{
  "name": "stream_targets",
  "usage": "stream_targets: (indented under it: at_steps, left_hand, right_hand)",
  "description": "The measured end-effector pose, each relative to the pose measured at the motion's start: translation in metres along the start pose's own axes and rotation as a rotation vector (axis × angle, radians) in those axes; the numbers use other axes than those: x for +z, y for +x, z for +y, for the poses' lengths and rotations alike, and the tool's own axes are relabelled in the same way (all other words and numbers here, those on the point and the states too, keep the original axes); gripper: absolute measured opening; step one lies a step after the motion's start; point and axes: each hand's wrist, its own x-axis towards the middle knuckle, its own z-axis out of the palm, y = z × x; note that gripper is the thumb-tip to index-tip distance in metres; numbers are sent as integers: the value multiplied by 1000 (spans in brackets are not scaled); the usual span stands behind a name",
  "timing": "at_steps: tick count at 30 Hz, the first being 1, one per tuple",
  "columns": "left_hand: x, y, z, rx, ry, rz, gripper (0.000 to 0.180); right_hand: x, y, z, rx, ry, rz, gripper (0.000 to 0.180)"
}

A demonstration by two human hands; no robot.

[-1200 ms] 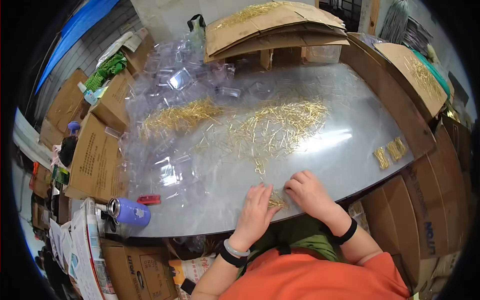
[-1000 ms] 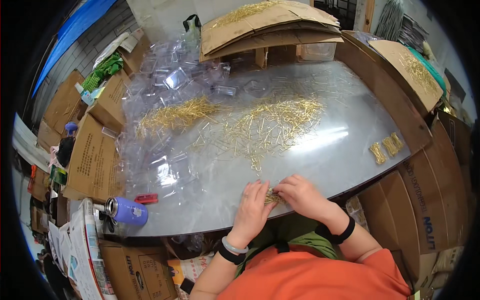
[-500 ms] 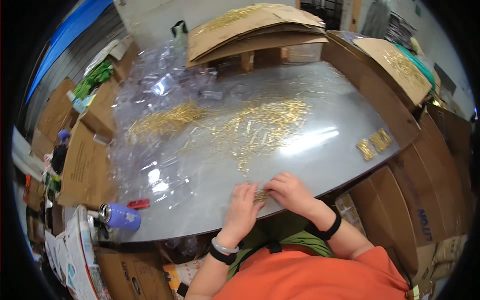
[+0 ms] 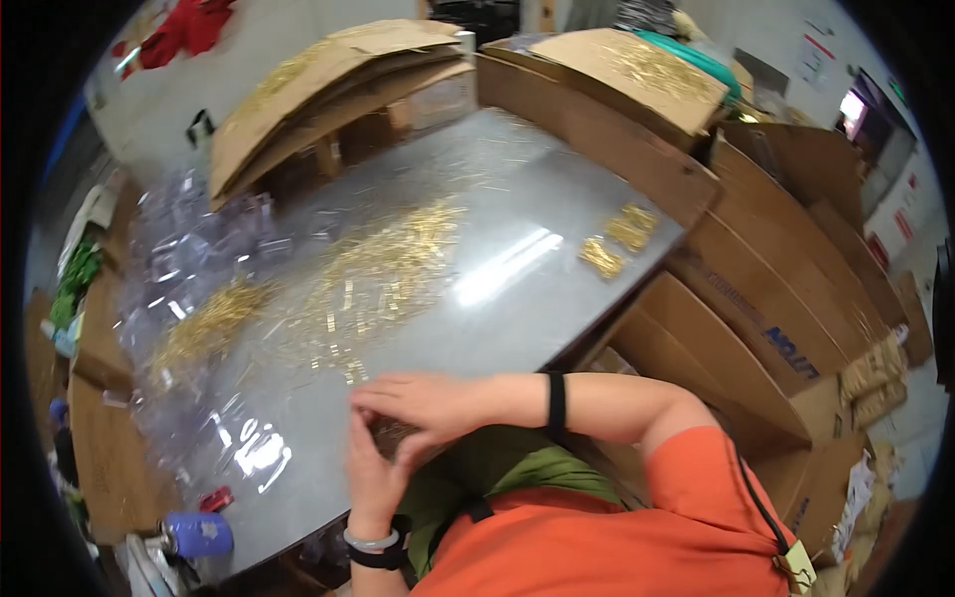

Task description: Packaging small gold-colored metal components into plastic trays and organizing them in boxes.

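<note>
Gold-coloured slivers, a small bundle of thin metal pins, sit pinched between both hands at the near edge of the steel table. The left hand is curled narrow, fingers bent up around the bundle from below; the right hand lies across it from above, fingers bent and closed on the same pins, so the two hands touch. How tightly each finger presses is hidden. The bundle looks short, dark gold and bunched, mostly covered by the fingers. Just beyond the hands a loose scatter of gold pins spreads over the table, and beyond the left hand lies crumpled clear plastic. Well beyond the right hand lie two small gold stacks. Compared with half a second ago, the hands remain joined at the table edge, while the view has swung, placing the table higher and more slanted.
</note>
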Motion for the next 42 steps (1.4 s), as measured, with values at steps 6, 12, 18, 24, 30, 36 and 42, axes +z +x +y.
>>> stream_targets:
  at_steps: [6, 12, 18, 24, 30, 36, 42]
  left_hand:
    - [-18, 4, -14, 144, 70, -29, 103]
    - [-51, -10, 6, -87, 275, -54, 76]
    - [-38, -4, 4, -123, 115, -98, 53]
    - [-29, 8, -8, -92, -9, -89, 39]
    - [-34, 7, 1, -131, -88, -121, 45]
    - [-22, 1, 16, -105, -78, -23, 47]
    - [1, 5, -4, -93, -114, 70, 48]
  right_hand:
    - [4, -18, 13, -99, -190, -36, 85]
    - [10, -17, -2, 19, -290, -54, 70]
    - [21, -13, -22, -22, -406, 20, 75]
    - [0, -10, -13, 18, -402, -74, 83]
    - [-7, -9, 1, 18, -320, -47, 73]
    - [10, -14, -4, 183, -313, 40, 62]
    - [39, -12, -21, 172, -337, 167, 67]
